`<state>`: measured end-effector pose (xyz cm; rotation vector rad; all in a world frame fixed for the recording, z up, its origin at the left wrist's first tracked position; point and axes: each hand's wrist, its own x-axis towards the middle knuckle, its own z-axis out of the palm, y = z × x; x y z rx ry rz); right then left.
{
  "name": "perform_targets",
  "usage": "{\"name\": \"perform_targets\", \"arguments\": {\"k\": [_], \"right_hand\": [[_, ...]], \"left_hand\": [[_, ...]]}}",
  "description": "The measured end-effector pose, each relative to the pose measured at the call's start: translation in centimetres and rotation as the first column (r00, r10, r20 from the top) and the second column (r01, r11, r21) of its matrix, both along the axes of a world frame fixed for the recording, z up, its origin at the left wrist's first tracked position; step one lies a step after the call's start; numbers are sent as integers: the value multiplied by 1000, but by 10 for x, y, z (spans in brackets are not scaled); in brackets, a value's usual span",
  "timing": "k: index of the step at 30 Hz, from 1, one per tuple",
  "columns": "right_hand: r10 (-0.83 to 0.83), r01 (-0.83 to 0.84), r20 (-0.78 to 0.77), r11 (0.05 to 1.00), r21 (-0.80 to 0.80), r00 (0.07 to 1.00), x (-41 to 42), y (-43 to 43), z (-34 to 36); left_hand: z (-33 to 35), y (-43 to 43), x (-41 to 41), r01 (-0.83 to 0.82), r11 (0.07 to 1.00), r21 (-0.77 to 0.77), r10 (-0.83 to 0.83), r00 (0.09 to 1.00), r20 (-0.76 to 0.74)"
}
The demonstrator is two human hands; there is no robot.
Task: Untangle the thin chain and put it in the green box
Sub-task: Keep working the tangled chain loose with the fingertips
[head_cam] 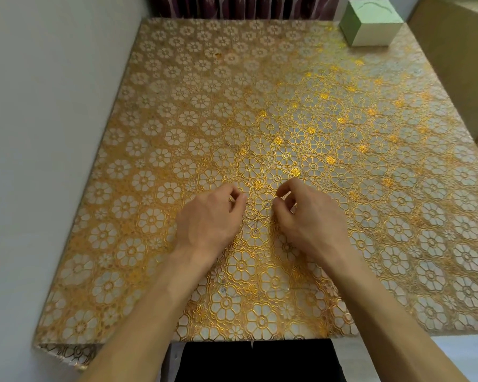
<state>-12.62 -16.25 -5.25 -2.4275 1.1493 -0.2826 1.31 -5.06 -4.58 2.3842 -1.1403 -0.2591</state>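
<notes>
My left hand sits with its fingers curled in and thumb pressed to forefinger, and a small metallic glint shows right at that pinch, so I read it as holding one end of the thin chain; my right hand mirrors it just across a narrow gap, fingers curled, thumb and forefinger tips nearly meeting, though the strand is too fine for me to tell whether they actually have hold of it; both hands rest low on the tablecloth, wrists angled inward; between them I can make out only a faint dark thread of chain lying on the gold flower pattern, near the front middle of the table; the green box stands well apart at the far right corner, its pale top facing up; a grey wall runs along the left edge, and a dark curtain hangs behind the far edge.
</notes>
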Motion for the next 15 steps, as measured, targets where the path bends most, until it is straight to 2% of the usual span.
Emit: {"name": "perform_targets", "arguments": {"k": [3, 6, 11, 15], "right_hand": [[7, -7, 11, 999, -38, 1000, 0, 1, -2], [2, 2, 56, 998, -68, 998, -3, 4, -3], [-2, 11, 165, 999, -53, 986, -7, 20, -7], [56, -56, 201, 998, -10, 978, 1, 33, -12]], "left_hand": [[-1, -2, 0, -1, 1000, 12, 1, 1000, 0], [0, -1, 7, -73, 997, 3, 72, 973, -219], [5, 5, 18, -91, 989, -116, 2, 797, -603], [8, 12, 23, -79, 982, -172, -67, 706, -705]]}}
